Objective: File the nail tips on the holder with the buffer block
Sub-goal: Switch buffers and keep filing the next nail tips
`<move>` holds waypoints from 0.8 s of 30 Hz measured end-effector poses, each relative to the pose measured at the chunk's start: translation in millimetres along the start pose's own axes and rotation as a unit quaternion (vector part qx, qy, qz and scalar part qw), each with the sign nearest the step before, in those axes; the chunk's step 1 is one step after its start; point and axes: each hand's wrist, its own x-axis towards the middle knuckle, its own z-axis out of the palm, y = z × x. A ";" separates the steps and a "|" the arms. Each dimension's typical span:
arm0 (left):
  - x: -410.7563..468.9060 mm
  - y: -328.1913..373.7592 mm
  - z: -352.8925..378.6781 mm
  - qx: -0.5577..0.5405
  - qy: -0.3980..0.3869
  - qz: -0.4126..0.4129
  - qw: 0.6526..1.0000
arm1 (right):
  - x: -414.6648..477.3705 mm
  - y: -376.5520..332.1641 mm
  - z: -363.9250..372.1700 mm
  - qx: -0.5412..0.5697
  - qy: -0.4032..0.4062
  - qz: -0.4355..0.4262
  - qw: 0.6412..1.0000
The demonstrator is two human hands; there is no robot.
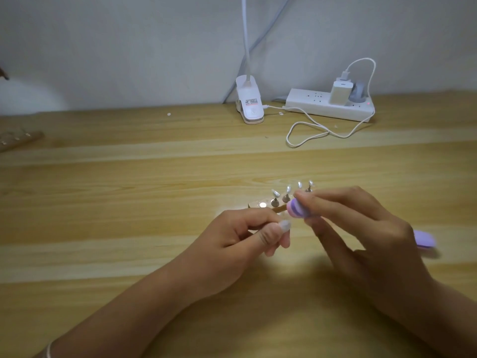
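- The left hand (245,235) is in the middle of the pale wooden table (129,189). Its fingers are curled and its thumb presses down on them. It seems to grip the near side of the long brown and clear holder (260,204), but the hand hides the exact spot.
- Four small shiny silver nail tips (275,194) stand in a row on little pegs on the holder, just behind both hands.
- The right hand (361,228) pinches a small purple and pink buffer block (296,210) between its thumb and first fingers.
- The buffer block is just beside the nail tips, close to the third one. The blur hides whether they touch.
- A flat purple nail file (425,238) lies on the table, peeking out from behind the right hand.
- At the back, by the wall, stands a white clip lamp (249,105).
- Near it lies a white power strip (327,108) with a white plug block (340,93) in it.
- A thin white cable (307,129) loops on the table between them.
- A thin silver bracelet (48,351) is on the left wrist.
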 end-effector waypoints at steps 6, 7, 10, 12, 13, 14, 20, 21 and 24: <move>-0.7 1.5 -0.3 0.016 0.005 0.008 1.000 | -4.4 -4.0 4.8 -0.007 -0.027 -0.035 0.999; -1.3 1.9 -0.4 0.013 0.008 0.007 1.000 | -1.7 -0.1 3.4 -0.017 -0.021 -0.019 0.999; -1.7 2.3 -0.8 0.010 0.011 0.006 1.000 | -0.1 -2.2 2.1 0.008 0.007 -0.002 1.000; -1.4 3.6 -1.5 0.000 0.007 0.015 1.000 | -4.7 -11.6 5.6 0.041 0.001 -0.038 0.998; -1.4 4.4 -1.7 0.000 0.002 0.021 1.000 | -7.0 -15.1 7.6 0.040 -0.011 -0.057 0.998; -1.4 4.9 -1.5 0.005 0.000 0.023 1.000 | -7.7 -15.3 8.1 0.030 -0.023 -0.067 0.997; -2.2 4.7 0.7 0.000 0.001 -0.002 1.000 | -2.2 -3.1 2.7 0.025 0.002 -0.022 0.999; -1.9 4.6 0.6 -0.003 -0.002 -0.001 1.000 | -4.1 -5.4 3.5 0.037 -0.005 -0.044 0.998; -1.3 3.8 -0.7 -0.003 -0.014 -0.005 1.000 | -7.5 -7.3 6.3 0.018 -0.050 -0.100 0.994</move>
